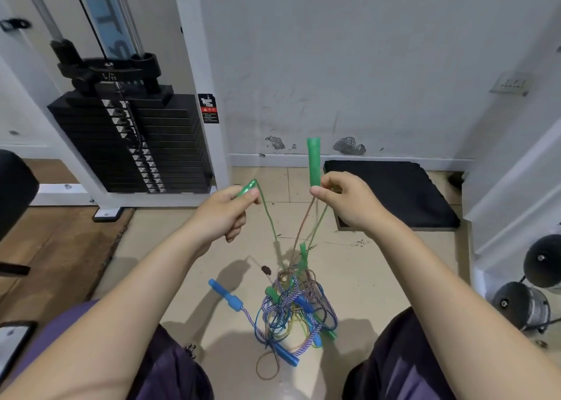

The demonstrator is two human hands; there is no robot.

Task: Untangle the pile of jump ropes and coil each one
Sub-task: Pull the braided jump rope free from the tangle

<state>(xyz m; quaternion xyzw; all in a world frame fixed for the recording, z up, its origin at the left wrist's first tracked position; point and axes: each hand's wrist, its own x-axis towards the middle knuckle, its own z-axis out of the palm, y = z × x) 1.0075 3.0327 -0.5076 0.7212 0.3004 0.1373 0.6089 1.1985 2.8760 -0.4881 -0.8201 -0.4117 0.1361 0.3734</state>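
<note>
Left hand [224, 210] first: we see it just left of centre frame, fingers curled round a green handle [247, 188] whose tip pokes out past the thumb, angled up and to the right. From that tip a green cord [268, 217] bends sharply and drops toward the floor.

Over to the right hand [344, 200], just right of centre: thumb and fingers pinch the bottom end of a second green handle [314, 162], and this one stands upright, well clear above the knuckles. Beneath that hand we count several thin strands, green and brownish, hanging down and converging with the left hand's cord.

Follow them down and we reach the pile of jump ropes [296, 305], lower centre of the frame, on the tiled floor [379, 278] between the person's knees. It is a tight knot of blue-and-white braided rope, green cord and brown cord; which strand belongs to which handle inside it, we cannot tell. A blue handle [224, 295] lies off the pile's left edge, another blue handle [287, 355] at its lower edge, and a brown loop [267, 367] trails out at the very bottom.

Further out: a black weight stack [133, 138] in the upper left, a black mat [394, 193] against the wall at right, and dumbbells [528, 296] at the right edge.
</note>
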